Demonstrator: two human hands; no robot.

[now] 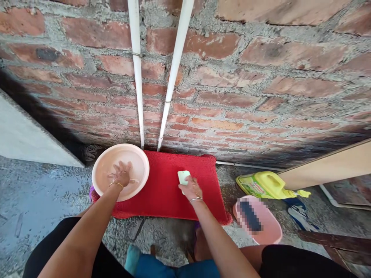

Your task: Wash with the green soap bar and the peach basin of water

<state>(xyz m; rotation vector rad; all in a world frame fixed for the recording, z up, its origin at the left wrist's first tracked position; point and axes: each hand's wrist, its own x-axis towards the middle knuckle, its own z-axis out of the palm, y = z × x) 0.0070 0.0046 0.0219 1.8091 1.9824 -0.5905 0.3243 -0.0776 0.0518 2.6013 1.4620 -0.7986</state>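
I'm dipping my left hand (121, 174), fingers spread, in the basin (102, 166) at ten o'clock; my right hand (190, 189) is gripping soap (183, 176) on the red mat (162, 193), which could slip free.

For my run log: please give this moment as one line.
left hand: in basin | right hand: holding brush on red mat

My right hand (191, 189) covers the lower end of the pale green bar (183, 176), so I can't tell what it is. Right of that hand, a blur hides what lies in the pink tub (271, 231).
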